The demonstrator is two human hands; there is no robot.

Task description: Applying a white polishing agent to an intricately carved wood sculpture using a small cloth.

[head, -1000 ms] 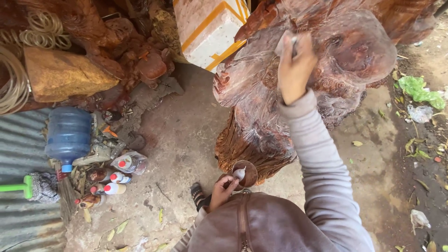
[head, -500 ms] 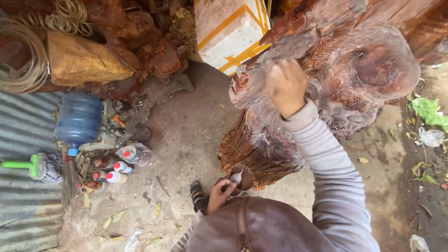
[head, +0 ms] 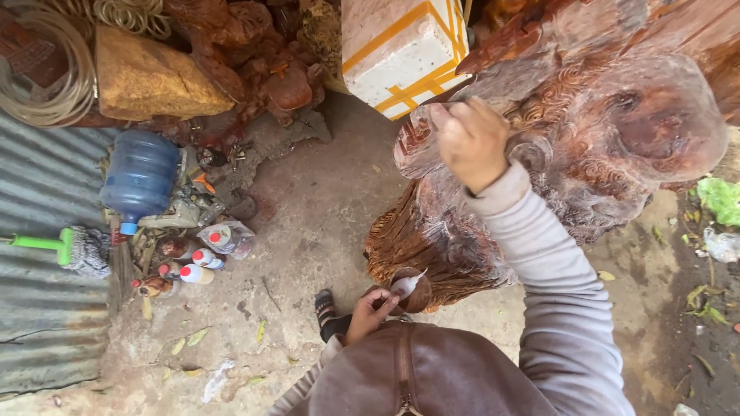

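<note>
A large reddish carved wood stump rises in front of me, glossy on top. My right hand is raised against its upper left face, fingers closed; the thin brush it holds is mostly hidden by the fist. Low by the stump's ribbed base, my left hand holds a small brown bowl with something white inside. My grey sleeve runs down to my brown top.
A white foam box with yellow tape leans behind the stump. On the left stand a blue water jug, red-capped bottles, a green-handled brush, corrugated metal sheet and coiled rope. My sandalled foot is on concrete.
My right hand has moved down and left across the stump's face. The view has shifted slightly. My left hand stays at the bowl by the base.
</note>
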